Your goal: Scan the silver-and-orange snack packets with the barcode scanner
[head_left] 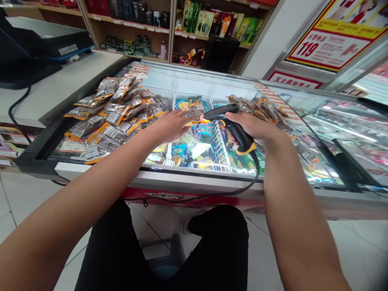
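My right hand [250,126] is wrapped round the grip of a black and yellow barcode scanner [243,138], whose head points left. From its butt a black cable [258,164] loops down along the freezer's front. My left hand [172,127] is held out low over the glass, palm down, fingers stretched apart. By its fingertips, just left of the scanner's head, lies one clear packet with an orange edge [197,111]; whether the fingers touch it I cannot tell. A large pile of similar packets [115,113] lies on the glass to the left, a smaller pile [265,107] to the right.
Under the glass lid of the chest freezer [193,176], white wire baskets [220,142] hold colourful frozen packs. A counter [65,81] with black equipment stands at left. Stocked shelves [172,32] run behind. Red-and-yellow signs [331,44] hang at right. A grey stool [168,250] shows between my legs.
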Motion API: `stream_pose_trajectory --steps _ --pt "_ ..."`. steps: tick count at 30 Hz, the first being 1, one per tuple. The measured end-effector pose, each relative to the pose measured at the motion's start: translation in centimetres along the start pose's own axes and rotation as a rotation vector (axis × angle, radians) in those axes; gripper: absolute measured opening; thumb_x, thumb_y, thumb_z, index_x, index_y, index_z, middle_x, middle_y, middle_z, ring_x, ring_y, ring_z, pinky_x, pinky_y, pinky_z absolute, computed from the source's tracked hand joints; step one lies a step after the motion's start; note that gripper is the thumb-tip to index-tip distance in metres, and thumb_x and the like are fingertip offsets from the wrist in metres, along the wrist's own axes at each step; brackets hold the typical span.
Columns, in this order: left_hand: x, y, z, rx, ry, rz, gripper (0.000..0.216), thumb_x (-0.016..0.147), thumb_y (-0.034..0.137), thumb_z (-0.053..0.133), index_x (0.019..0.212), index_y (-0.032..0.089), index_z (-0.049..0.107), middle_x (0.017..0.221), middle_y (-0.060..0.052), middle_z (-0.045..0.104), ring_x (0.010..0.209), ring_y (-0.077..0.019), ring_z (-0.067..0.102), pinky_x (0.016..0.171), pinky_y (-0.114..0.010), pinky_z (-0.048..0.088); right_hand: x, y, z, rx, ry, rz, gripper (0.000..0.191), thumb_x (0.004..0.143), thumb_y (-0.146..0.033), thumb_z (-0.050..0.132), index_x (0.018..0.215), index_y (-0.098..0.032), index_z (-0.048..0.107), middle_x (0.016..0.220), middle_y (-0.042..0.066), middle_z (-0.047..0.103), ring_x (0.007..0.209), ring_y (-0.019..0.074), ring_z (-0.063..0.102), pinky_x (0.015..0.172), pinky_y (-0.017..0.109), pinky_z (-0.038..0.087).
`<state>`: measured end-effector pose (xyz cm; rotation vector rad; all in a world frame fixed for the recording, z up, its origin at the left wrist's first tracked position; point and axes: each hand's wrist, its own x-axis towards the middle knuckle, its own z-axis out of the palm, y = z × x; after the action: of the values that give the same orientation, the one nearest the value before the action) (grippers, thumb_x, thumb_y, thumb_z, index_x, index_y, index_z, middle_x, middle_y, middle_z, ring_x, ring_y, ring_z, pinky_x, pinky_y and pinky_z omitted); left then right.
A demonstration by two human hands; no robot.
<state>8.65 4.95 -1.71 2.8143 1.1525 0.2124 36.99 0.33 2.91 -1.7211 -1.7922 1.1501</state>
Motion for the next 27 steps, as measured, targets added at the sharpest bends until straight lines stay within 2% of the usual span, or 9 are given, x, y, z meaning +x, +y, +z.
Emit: stream_pose_trajectory --steps 7,13,18,27 --pt "0.1 -0.2 0.2 -0.007 0.027 0.018 0.053 0.108 0.041 0.036 0.16 0.032 0.04 0.17 -0.006 0.036 0.154 -0.0336 0.032 0.124 -0.057 0.033 -0.3 -0.3 -0.2 0.031 0.011 0.024 0.059 0.097 -0.071 0.049 0.068 -0.022 0.063 0.058 0.01 0.065 0.048 0.0208 0.062 0.049 0.033 0.055" --pt "-0.1 0.1 0.0 0.007 0.019 0.012 0.053 0.108 0.04 0.035 0.159 0.03 0.043 0.171 -0.008 0.034 0.15 -0.037 0.035 0.12 -0.059 0.037 -0.2 0.1 -0.3 0.064 0.002 -0.011 0.061 0.096 -0.073 0.048 0.069 -0.022 0.065 0.057 0.01 0.065 0.046 0.0214 0.06 0.045 0.034 0.05" --pt "-0.2 0.1 0.0 0.014 0.039 0.018 0.053 0.107 0.041 0.037 0.159 0.033 0.042 0.17 -0.005 0.035 0.15 -0.0351 0.035 0.12 -0.056 0.038 -0.2 0.2 -0.3 0.065 0.011 0.001 0.06 0.097 -0.071 0.049 0.065 -0.023 0.064 0.057 0.009 0.065 0.047 0.022 0.06 0.046 0.036 0.05" --pt "-0.1 0.1 -0.1 0.018 0.012 0.008 0.055 0.108 0.042 0.035 0.161 0.032 0.04 0.171 -0.006 0.032 0.149 -0.0374 0.036 0.117 -0.059 0.041 -0.8 -0.9 -0.1 0.064 0.016 0.044 0.064 0.1 -0.067 0.045 0.059 -0.021 0.062 0.056 0.011 0.064 0.046 0.0208 0.058 0.047 0.034 0.049"
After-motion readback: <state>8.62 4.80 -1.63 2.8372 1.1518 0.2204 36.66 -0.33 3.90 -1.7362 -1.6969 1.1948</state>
